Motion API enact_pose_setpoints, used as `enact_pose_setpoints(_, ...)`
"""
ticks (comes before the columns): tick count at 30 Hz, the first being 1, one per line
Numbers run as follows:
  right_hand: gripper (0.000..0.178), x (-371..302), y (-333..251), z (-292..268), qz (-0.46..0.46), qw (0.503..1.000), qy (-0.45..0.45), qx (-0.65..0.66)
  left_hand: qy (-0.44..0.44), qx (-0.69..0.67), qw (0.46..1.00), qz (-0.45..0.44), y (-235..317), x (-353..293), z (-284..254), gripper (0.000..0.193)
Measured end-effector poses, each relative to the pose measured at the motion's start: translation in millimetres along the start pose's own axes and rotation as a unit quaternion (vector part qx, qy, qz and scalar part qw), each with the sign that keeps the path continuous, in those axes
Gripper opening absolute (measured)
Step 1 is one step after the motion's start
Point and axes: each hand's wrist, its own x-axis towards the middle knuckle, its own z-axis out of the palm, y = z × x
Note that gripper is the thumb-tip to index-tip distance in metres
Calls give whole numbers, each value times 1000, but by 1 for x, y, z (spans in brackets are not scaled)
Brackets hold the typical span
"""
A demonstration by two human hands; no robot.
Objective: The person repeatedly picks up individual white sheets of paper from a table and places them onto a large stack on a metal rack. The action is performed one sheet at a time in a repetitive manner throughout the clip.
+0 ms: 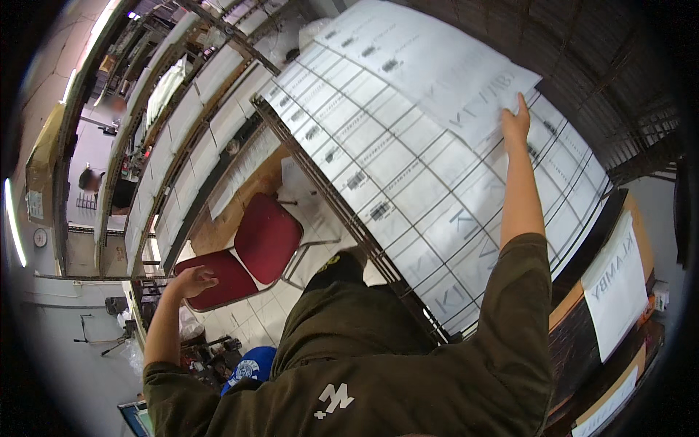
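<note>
A large white printed sheet [451, 69] lies on top of a wire rack [415, 226], over other printed sheets that show through the wires. At the sheet's near right edge is my right hand [517, 120], thumb and a finger spread apart and touching the paper. Part of that hand's fingers is hidden. My left hand [195, 282] hangs in the air to the left, in front of a red chair [268, 237]. It holds nothing, and its fingers are loosely bent and apart.
More tiered racks with pale sheets [189, 138] rise on the left, a person [91, 182] beyond them. A blue cap-like item [251, 365] sits low by my left side. On the right, papers [617, 284] hang on dark stacked boards [571, 349].
</note>
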Motion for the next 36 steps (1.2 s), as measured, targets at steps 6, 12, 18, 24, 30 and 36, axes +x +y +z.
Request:
enact_pose_setpoints(6, 64, 27, 16, 6, -50, 996, 32, -69, 95, 35, 995, -20, 2, -26, -91, 47)
enact_pose_setpoints(12, 62, 23, 49, 4, -102, 977, 74, -174, 37, -74, 996, 45, 64, 52, -32, 52)
enact_pose_setpoints(18, 58, 8, 12, 4, -120, 965, 96, -213, -190, 41, 964, 181, 100, 127, 48, 58)
enact_pose_setpoints(24, 42, 31, 39, 5, -84, 942, 119, -303, -37, 60, 966, 251, 101, 159, -118, 59)
enact_pose_setpoints(30, 37, 0, 19, 8, 48, 951, 160, -260, -72, -17, 941, 331, 93, 257, -134, 54)
enact_pose_setpoints(36, 36, -7, 35, 5, 9, 960, 211, -185, -164, -107, 932, 304, 43, 295, -103, 58)
